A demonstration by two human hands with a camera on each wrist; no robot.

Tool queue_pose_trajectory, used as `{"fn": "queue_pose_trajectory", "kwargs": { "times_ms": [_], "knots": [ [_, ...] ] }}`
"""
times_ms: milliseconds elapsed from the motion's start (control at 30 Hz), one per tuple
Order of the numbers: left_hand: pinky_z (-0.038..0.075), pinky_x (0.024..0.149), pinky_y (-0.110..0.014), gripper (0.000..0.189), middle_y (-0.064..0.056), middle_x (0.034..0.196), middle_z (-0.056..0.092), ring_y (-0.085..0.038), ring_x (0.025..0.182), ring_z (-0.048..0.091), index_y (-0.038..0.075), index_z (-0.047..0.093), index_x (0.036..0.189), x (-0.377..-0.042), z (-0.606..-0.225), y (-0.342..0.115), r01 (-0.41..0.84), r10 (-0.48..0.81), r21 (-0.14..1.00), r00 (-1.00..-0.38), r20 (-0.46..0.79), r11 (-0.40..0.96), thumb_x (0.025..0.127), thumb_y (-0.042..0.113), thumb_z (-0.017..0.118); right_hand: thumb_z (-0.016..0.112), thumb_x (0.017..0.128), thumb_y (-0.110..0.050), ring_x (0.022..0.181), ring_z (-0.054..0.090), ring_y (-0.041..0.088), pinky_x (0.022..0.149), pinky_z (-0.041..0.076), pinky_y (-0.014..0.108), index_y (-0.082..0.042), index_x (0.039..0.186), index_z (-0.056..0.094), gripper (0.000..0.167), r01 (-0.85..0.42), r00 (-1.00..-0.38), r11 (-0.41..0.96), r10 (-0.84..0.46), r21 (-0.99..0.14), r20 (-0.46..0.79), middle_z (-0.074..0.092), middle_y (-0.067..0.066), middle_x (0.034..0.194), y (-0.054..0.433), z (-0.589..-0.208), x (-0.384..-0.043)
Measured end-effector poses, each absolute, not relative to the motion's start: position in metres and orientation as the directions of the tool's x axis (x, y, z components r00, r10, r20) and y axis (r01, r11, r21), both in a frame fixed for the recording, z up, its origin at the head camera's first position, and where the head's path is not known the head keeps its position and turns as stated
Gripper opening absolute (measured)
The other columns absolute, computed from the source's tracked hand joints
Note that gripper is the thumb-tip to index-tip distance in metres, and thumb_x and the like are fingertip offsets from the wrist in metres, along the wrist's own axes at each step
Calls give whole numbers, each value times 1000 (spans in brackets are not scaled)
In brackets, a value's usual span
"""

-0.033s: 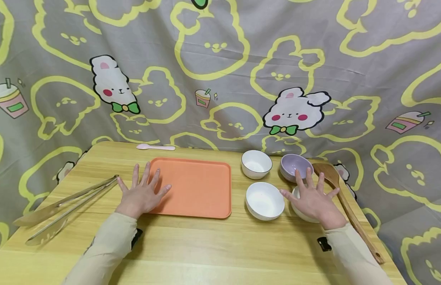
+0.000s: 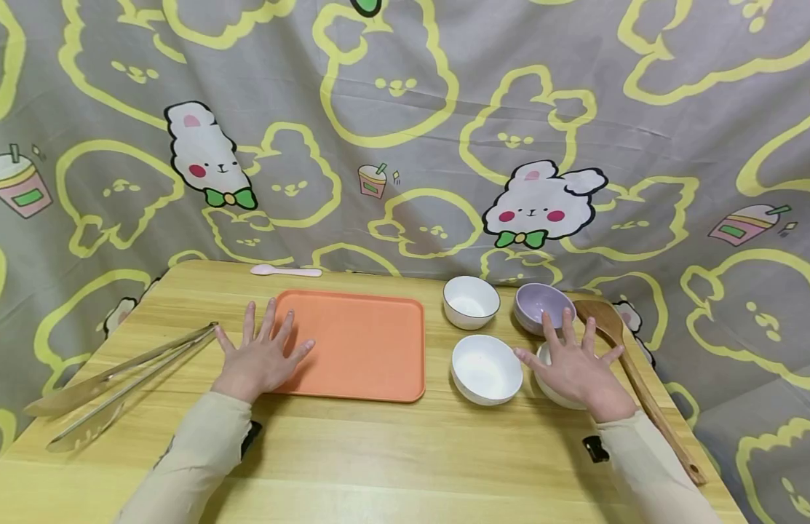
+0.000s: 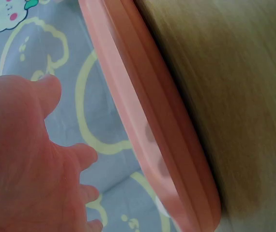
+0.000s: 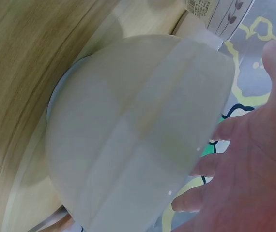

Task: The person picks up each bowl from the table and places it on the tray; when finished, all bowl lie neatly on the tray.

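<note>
With fingers spread, my left hand (image 2: 259, 362) hovers at the left edge of an orange rectangular tray (image 2: 359, 346); in the left wrist view the palm is apart from the tray's side wall (image 3: 162, 111). My right hand (image 2: 575, 370), fingers also fanned out, is over a pale bowl (image 2: 555, 393) and partly hides it. That bowl's rounded outside (image 4: 133, 130) fills the middle of the right wrist view. Beside it stand a white bowl (image 2: 487, 370), a dark-rimmed white bowl (image 2: 471, 302) and a purple bowl (image 2: 542, 306). Neither hand holds anything.
Metal tongs (image 2: 136, 375) lie splayed on the wooden table (image 2: 405, 458) at the left. A small pink spoon (image 2: 287, 271) is near the back edge. Along the right side runs a long wooden spoon (image 2: 640, 386). A patterned grey curtain (image 2: 405, 167) hangs behind.
</note>
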State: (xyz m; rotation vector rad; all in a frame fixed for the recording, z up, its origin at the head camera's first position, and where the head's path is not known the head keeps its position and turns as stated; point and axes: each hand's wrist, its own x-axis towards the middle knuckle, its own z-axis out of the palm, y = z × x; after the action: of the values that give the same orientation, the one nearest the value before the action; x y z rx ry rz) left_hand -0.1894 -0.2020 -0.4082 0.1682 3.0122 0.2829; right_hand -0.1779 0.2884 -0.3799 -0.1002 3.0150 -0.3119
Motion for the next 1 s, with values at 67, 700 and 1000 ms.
{"fn": "queue_pose_trajectory", "kwargs": {
  "times_ms": [67,700,1000],
  "knots": [
    [-25,90,-77,88,-20,161,-7,-43,140,-23,11,16,158,-188,-408,-201,99,120,189,-988,-101,977,94,73,24,33,91,-75,132,-24,57,80,-20,84,-4,156,9,100,-54,-992,976,-78,-209,-104,-10,33,155,289,-381,-177],
    [16,106,-70,79,-41,147,17,-59,133,12,-16,19,147,-194,-416,-227,69,100,559,-995,-24,826,98,33,57,61,91,-56,143,6,46,110,18,65,-2,153,26,90,-402,-913,853,-399,-333,82,13,28,157,262,-377,-174],
    [28,102,-67,77,-43,140,29,-59,129,22,-20,24,142,-192,-413,-243,-32,28,609,-996,-88,793,96,30,60,73,77,-62,139,24,44,106,32,61,-8,149,39,97,-502,-854,779,-515,-376,73,28,20,153,242,-380,-178]
  ]
}}
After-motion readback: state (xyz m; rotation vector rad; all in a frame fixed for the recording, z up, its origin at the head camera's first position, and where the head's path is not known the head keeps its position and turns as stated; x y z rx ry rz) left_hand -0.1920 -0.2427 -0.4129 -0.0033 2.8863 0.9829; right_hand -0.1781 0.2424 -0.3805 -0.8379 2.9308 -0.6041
